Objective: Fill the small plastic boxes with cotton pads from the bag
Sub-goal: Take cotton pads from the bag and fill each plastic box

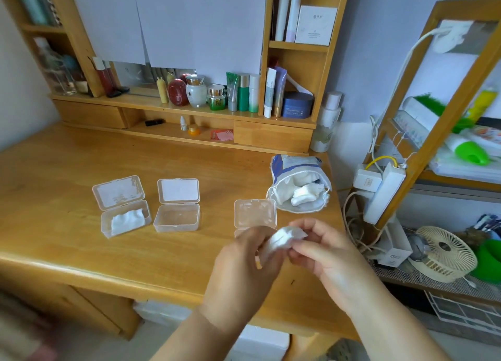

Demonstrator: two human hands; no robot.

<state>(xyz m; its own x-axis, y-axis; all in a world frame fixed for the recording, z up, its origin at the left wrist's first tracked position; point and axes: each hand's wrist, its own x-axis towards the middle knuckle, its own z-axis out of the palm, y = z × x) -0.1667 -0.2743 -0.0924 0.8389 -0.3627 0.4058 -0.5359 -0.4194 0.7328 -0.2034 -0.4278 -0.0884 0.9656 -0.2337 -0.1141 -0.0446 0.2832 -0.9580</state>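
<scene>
Head cam: left box (125, 220) has pads, middle box (176, 217) bare, bag (298, 187) far right. Your left hand (244, 263) & right hand (322, 249) both pinch the pad stack (282, 240) w/ curled fingers; loose pinch could fan & drop pads

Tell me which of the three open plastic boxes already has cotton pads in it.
The leftmost box: white cotton pads lie in its tray. The middle box is visibly empty, and the right box has its tray hidden behind the hands.
</scene>
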